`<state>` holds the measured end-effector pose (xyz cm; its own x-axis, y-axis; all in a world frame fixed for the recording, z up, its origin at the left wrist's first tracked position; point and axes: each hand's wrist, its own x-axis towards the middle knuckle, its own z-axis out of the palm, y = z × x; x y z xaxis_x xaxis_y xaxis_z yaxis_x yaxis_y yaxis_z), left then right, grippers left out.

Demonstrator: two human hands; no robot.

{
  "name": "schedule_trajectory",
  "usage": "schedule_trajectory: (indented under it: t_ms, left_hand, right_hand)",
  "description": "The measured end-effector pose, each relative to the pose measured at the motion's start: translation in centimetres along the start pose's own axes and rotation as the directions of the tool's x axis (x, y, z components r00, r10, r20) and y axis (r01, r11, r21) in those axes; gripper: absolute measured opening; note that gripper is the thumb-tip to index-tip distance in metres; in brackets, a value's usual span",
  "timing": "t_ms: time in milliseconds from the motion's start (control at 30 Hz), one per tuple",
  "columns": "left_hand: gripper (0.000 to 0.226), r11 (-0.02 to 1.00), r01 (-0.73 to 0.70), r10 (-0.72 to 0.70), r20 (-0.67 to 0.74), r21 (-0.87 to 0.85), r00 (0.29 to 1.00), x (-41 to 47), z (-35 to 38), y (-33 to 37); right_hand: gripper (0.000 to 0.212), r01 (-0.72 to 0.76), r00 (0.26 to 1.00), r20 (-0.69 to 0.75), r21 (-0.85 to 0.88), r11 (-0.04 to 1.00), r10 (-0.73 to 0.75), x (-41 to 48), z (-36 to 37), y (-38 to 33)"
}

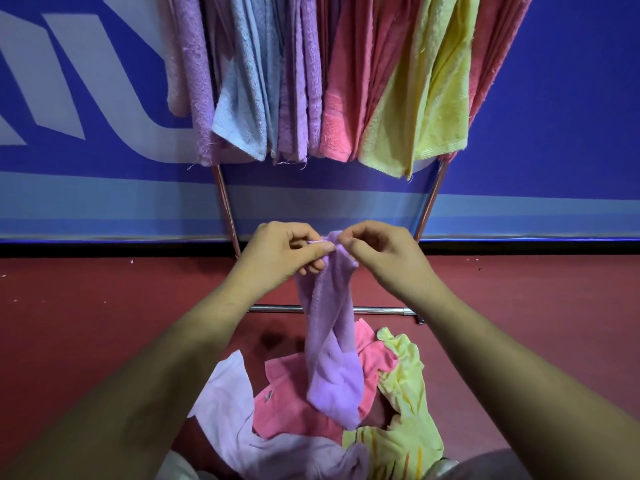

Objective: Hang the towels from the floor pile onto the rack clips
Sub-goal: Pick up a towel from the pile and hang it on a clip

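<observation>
Both hands (289,252) (381,254) pinch purple towel (329,341) above floor pile (311,410).

Both forearms are bare, as are the left hand (281,255) and right hand (385,258).

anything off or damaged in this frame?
Minor only. The hung towels have frayed hems, with loose threads dangling under the purple ones. Lint specks dot the red floor. The purple towel pinched by left hand and right hand hangs twisted.
</observation>
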<state>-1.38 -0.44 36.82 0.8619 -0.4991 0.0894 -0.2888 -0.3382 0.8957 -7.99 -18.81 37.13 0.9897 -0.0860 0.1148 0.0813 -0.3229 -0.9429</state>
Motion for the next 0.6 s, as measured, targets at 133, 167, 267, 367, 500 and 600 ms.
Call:
schedule_trajectory:
  t_ms: [133,167,267,367,500,600]
  left_hand:
    - [0.014,0.999,0.01,-0.011,-0.025,-0.037,1.0,0.1,-0.1,-0.1]
    - [0.014,0.999,0.012,-0.014,-0.023,-0.051,1.0,0.1,-0.1,-0.1]
    - [0.013,1.0,-0.001,0.001,-0.015,-0.014,1.0,0.2,-0.4,-0.4]
    - [0.015,0.979,0.001,-0.018,0.083,0.203,0.996,0.2,-1.4,-1.3]
    - [0.025,0.953,0.076,-0.129,0.168,0.292,0.977,-0.1,-3.1,-3.6]
    - [0.031,0.935,-0.025,0.025,0.003,0.353,1.0,0.0,-3.6,-3.9]
  right_hand:
    - [0.013,0.004,0.997,0.081,-0.186,0.983,0.012,-0.1,0.1,0.5]
    - [0.008,0.033,0.997,0.071,-0.227,0.973,-0.017,0.0,0.1,0.6]
    - [0.005,0.026,1.0,0.004,-0.159,0.987,-0.026,0.3,-0.3,0.8]
    - [0.011,0.027,0.998,-0.062,-0.003,1.0,-0.027,0.6,-1.3,0.5]
    - [0.015,0.017,0.993,-0.122,0.125,0.992,-0.001,0.4,-2.9,0.6]
    - [0.012,-0.009,0.988,-0.151,0.139,0.99,0.03,0.0,-4.1,0.4]
